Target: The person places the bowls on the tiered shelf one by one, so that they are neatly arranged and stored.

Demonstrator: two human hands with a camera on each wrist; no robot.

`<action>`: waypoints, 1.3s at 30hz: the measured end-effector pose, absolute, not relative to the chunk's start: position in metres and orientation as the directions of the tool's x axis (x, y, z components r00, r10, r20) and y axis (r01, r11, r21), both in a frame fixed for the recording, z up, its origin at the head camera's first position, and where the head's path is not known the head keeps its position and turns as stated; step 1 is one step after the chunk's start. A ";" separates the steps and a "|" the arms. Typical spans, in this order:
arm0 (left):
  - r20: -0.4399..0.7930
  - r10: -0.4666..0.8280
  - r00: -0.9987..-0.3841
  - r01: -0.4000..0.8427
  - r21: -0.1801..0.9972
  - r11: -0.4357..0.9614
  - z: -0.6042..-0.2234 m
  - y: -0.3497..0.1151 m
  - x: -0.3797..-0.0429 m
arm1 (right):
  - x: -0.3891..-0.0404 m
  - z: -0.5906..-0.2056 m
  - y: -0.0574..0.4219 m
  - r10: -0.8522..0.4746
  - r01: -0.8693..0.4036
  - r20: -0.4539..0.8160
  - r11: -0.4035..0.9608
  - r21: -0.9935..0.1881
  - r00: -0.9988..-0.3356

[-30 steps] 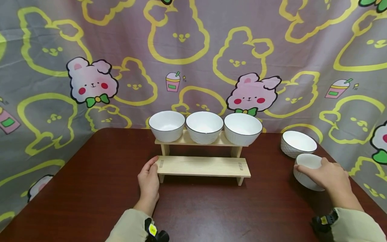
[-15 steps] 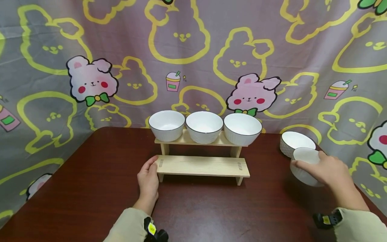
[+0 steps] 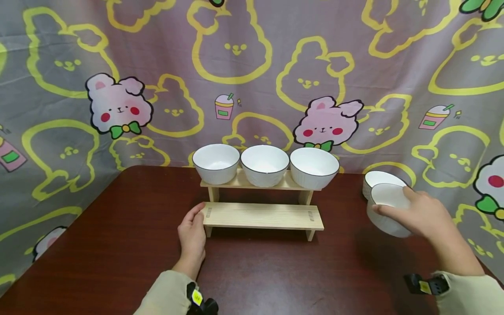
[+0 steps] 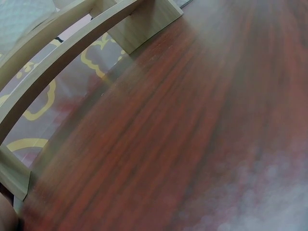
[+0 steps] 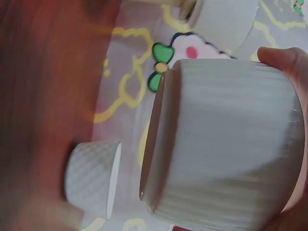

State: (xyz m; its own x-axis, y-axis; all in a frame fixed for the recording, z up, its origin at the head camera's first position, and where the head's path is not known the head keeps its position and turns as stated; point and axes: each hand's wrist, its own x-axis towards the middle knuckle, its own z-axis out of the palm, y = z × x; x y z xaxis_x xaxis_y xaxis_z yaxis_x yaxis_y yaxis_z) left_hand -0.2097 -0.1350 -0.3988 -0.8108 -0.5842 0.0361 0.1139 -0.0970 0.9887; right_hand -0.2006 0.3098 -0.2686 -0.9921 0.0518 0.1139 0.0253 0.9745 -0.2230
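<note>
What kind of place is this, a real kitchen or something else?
Probably a staged recording corner, not a real kitchen. A cartoon rabbit cloth backdrop hangs behind a dark wooden table, which bears only a small two-step wooden rack and plain white bowls.
</note>
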 end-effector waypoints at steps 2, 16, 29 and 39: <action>0.032 -0.586 -0.810 0.109 0.989 -0.096 -0.399 -0.135 -0.210 | -0.198 -0.265 0.304 0.029 0.000 0.125 0.975 -0.223 -0.992; 0.037 -0.588 -0.808 0.114 0.989 -0.094 -0.401 -0.135 -0.211 | -0.181 -0.249 0.267 -0.075 -0.112 0.159 0.965 -0.236 -0.984; 0.034 -0.576 -0.817 0.114 0.988 -0.104 -0.401 -0.136 -0.211 | -0.167 -0.247 0.238 -0.163 -0.230 0.238 0.929 -0.288 -0.957; 0.038 -0.567 -0.823 0.108 0.990 -0.090 -0.401 -0.137 -0.211 | -0.159 -0.242 0.210 -0.265 -0.353 0.311 0.895 -0.273 -0.913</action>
State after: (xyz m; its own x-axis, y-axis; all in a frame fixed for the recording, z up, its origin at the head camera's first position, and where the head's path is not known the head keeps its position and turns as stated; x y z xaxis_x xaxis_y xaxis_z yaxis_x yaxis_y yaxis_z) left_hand -0.2113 -0.1367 -0.4012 -0.8229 -0.5669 0.0377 0.1076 -0.0903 0.9901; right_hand -0.1587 0.2105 -0.2422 -0.9126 -0.2653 0.3111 -0.3532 0.8949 -0.2729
